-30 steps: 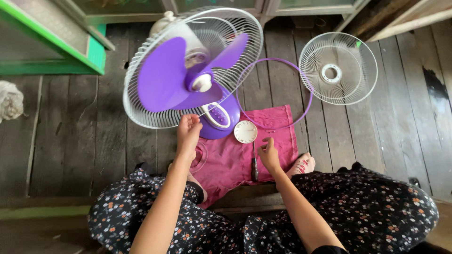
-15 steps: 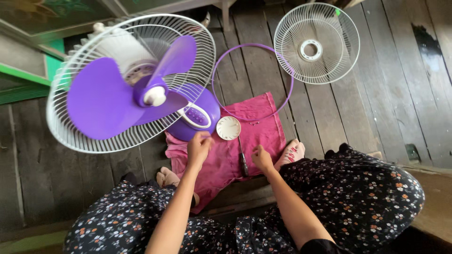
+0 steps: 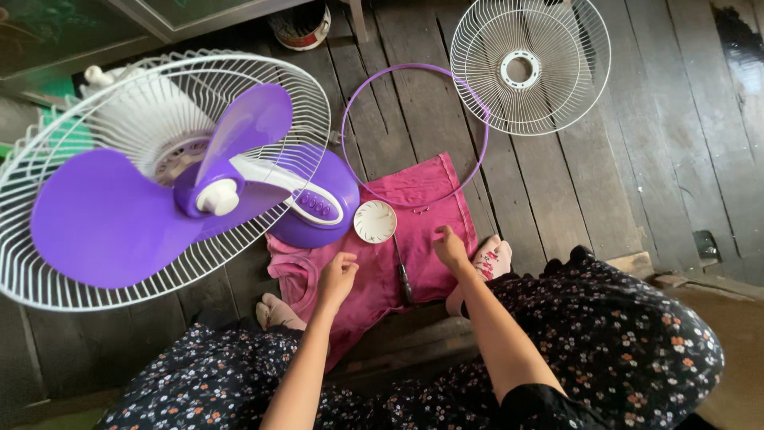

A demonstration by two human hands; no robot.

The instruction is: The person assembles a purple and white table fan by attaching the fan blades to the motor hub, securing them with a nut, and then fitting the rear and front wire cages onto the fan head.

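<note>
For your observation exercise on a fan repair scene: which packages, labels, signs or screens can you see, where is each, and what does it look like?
Control panel: on the purple fan base, left of the pink cloth; a white oval panel with a row of small purple buttons.
Container: top edge, on the wooden floor; round, whitish with a dark band, too cut off to tell more.
No signs or screens show.

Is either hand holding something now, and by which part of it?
Nothing is held. The left hand and the right hand both rest on the pink cloth, beside the screwdriver, which lies untouched.
</note>
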